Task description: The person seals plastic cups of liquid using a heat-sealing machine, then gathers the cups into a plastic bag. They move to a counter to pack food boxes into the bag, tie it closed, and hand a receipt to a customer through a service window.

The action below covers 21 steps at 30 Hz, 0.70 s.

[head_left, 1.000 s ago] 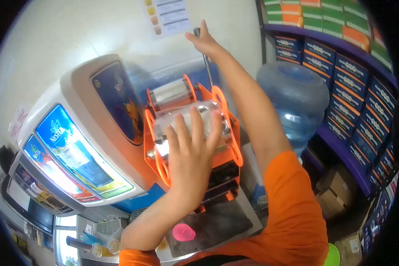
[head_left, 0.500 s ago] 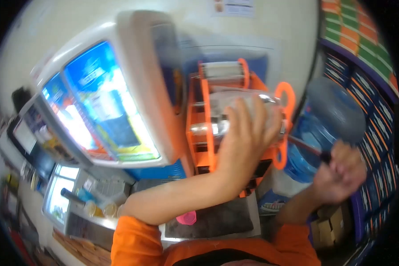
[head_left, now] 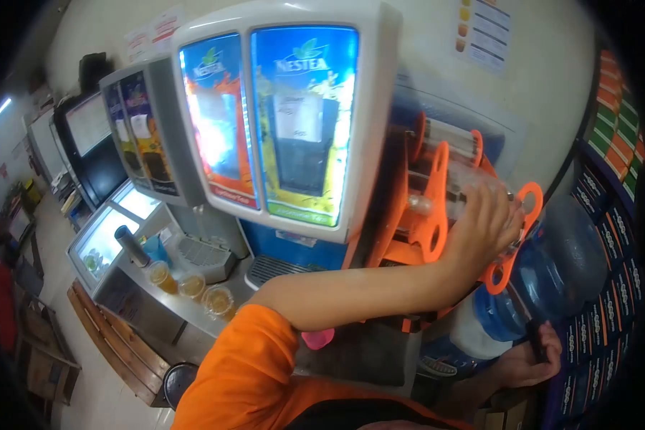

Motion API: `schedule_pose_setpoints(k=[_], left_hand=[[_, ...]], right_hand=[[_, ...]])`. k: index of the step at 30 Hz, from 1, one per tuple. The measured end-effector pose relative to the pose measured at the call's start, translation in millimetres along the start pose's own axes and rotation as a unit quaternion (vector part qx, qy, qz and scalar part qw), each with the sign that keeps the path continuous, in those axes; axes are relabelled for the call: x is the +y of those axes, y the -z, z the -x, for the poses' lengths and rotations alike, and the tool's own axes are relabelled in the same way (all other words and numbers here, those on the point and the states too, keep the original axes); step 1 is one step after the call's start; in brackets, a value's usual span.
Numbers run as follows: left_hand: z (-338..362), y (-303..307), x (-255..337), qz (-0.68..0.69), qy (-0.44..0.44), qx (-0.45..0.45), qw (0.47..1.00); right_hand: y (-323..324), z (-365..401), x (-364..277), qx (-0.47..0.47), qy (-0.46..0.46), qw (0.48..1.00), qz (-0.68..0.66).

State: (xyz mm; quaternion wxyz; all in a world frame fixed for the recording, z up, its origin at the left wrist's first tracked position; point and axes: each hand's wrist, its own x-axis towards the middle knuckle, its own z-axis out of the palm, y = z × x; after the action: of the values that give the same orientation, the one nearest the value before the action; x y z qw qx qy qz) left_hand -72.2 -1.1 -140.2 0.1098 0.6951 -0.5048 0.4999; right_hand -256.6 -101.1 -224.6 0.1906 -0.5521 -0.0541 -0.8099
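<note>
An orange machine [head_left: 431, 222] with a clear film roll [head_left: 449, 137] at its top stands right of the drink dispenser. The fingers of my left hand [head_left: 486, 222] are spread over the clear film and rollers between two orange side plates. Lower right, my right hand [head_left: 536, 358] is wrapped round the black handle of a lever [head_left: 519, 304] that runs up to the machine. Below my left forearm a pink object [head_left: 317, 338] lies on the dark mat.
A lit drink dispenser [head_left: 376, 93] stands at centre, a second one [head_left: 183, 136] behind it. Several filled cups [head_left: 218, 302] sit on the left counter. A large blue water bottle [head_left: 545, 276] is right of the machine, beside stacked dark boxes [head_left: 613, 287].
The view has swung left, so the machine appears further right. My right hand has moved down with the lever handle. My left hand remains on the machine.
</note>
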Motion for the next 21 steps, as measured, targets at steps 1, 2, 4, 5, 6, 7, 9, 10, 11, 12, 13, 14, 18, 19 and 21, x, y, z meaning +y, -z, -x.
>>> schedule_pose_setpoints(k=[1,2,4,5,6,7,9,10,11,12,13,14,18,19,21], left_hand=[[0.0,2.8,0.3,-0.004,0.004,-0.006,1.0],[-0.2,6.4,0.1,0.011,-0.002,0.003,1.0],[1.6,14.5,-3.7,0.056,-0.02,0.044,0.997],[4.3,21.0,-4.5,0.051,-0.009,0.037,0.998],[7.4,28.6,-3.2,0.093,-0.026,0.09,0.991],[12.9,38.1,-4.3,0.136,-0.045,0.142,0.98],[31.0,55.9,-8.7,0.226,-0.082,0.158,0.958],[42.8,63.8,-11.6,0.317,-0.125,0.182,0.923],[59.5,72.1,-16.5,0.319,-0.117,0.175,0.924],[79.8,82.2,-24.4,0.411,-0.14,0.072,0.898],[100.0,91.1,-33.0,0.496,-0.161,-0.03,0.852],[121.4,93.9,-42.0,0.52,-0.128,-0.038,0.844],[231.4,99.2,-90.1,0.556,0.053,-0.185,0.809],[266.3,97.7,-103.4,0.558,0.101,-0.25,0.785],[342.0,101.6,-118.1,0.515,0.253,-0.403,0.713]], right_hand=[[1.5,-2.1,0.0,-0.022,0.017,0.999,0.044],[12.5,-2.0,5.3,-0.039,0.015,0.999,0.022],[16.8,-4.2,8.1,-0.047,0.008,0.998,0.039],[16.5,-6.0,7.9,-0.048,0.005,0.997,0.063],[20.0,-6.8,9.0,-0.053,-0.006,0.998,0.04],[15.9,-8.1,4.6,-0.062,-0.014,0.997,0.032],[9.0,-11.3,-9.3,-0.063,-0.028,0.988,0.136],[9.9,-15.3,-13.8,-0.091,0.002,0.976,0.198],[12.3,-17.8,-16.9,-0.099,-0.005,0.975,0.197],[14.7,-20.0,-18.9,-0.118,-0.001,0.965,0.236],[16.1,-21.8,-21.0,-0.137,0.005,0.952,0.275],[16.1,-23.6,-24.4,-0.131,-0.013,0.945,0.299],[16.0,-39.7,-36.0,-0.145,-0.136,0.925,0.324],[17.5,-41.8,-31.6,-0.148,-0.139,0.925,0.32],[19.6,-42.9,-20.5,-0.078,-0.187,0.916,0.345]])
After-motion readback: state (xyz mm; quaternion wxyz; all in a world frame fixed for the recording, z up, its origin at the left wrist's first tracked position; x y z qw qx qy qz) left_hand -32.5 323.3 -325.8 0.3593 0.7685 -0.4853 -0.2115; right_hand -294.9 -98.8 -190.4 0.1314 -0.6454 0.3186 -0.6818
